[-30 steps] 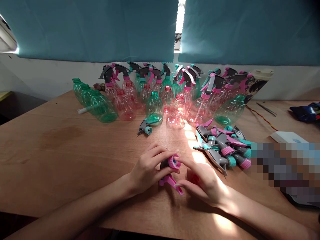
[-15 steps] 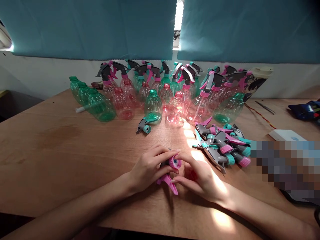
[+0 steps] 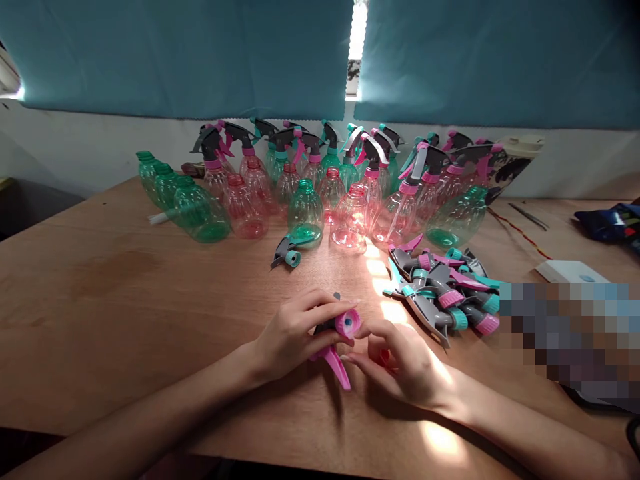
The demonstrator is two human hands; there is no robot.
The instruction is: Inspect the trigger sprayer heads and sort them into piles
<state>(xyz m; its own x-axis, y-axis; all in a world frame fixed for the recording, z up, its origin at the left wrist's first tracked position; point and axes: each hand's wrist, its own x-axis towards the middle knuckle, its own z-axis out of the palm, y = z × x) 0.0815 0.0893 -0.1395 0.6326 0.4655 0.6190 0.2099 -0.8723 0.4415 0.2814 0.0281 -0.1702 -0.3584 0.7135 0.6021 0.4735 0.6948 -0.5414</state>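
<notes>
Pink-and-grey spray head (image 3: 345, 325) is clasped in the grip of the left hand (image 3: 289, 337), collar raised, apparently toward the right hand (image 3: 403, 367); whether that grip pinches it cannot be told.

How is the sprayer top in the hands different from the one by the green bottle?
The held sprayer top has a pink collar and trigger; the lone sprayer top has teal ones. The left hand grips the held one and the right hand touches it; the lone one lies untouched on the table. Both bodies are grey.
</notes>
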